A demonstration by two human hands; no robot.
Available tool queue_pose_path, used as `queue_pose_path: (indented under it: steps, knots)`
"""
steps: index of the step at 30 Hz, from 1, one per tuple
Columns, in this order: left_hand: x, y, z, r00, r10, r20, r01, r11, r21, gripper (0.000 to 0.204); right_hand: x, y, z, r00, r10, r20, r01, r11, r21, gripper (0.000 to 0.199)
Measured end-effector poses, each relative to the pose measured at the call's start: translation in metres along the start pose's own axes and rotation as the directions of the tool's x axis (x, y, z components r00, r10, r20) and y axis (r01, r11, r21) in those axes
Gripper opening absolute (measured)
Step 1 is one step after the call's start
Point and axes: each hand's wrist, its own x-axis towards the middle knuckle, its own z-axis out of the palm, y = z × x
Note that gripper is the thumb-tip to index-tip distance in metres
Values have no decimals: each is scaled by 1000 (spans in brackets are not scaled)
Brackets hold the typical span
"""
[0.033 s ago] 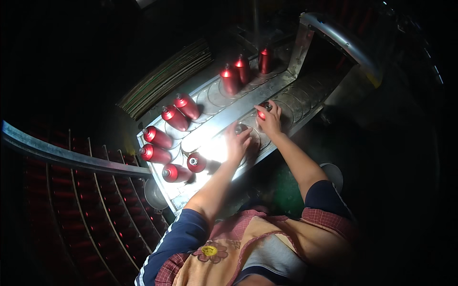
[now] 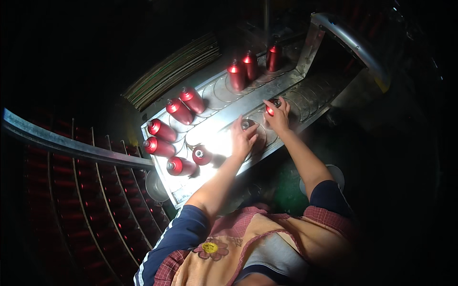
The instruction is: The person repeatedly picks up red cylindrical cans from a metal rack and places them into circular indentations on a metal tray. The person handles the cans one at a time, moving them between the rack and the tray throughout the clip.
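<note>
My left hand [image 2: 243,139] has its fingers curved around a red metal bottle [image 2: 245,124] with a bare silvery neck; most of its body is hidden under the hand. To the right, my right hand [image 2: 280,118] grips a second red bottle [image 2: 270,110] near its shoulder. Both stand on the near lane of a conveyor of overlapping round metal plates [image 2: 300,105]. Left of my left hand, a red bottle [image 2: 201,155] stands under bright light, with another bottle [image 2: 181,166] beside it. Several more follow around the left bend, including one bottle [image 2: 179,112] on the far lane.
Three bottles, one being a red bottle [image 2: 236,76], stand farther along the far lane. A curved metal hood [image 2: 343,33] spans the conveyor's right end. Flat boards [image 2: 171,71] are stacked behind. At left, a curved rail [image 2: 76,148] passes above racks of red bottles [image 2: 90,200]. A bucket [image 2: 156,186] sits below.
The whole scene has shifted slightly right and up in the picture. Both hands keep their places on the same bottles.
</note>
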Motion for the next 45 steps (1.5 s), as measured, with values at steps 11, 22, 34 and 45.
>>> queue_pose_path:
  steps: [11,22,34,45]
  knots:
    - [-195,13,-170,873,-487,-26,404,752,-522,18,-128,-105,-9,997,-71,-12,57,672,738,21]
    - [-489,96,-518,378,-336,-863,207,939,-275,17,-289,-565,64,339,-936,91,71,122,990,34]
    - [-438,55,-883,536,-106,-838,764,483,428,56,-259,-1062,110,-116,-993,-33,495,-86,864,50]
    - [-418,43,-817,523,382,-762,624,437,648,52,-224,-935,127,378,-809,-450,427,-279,860,50]
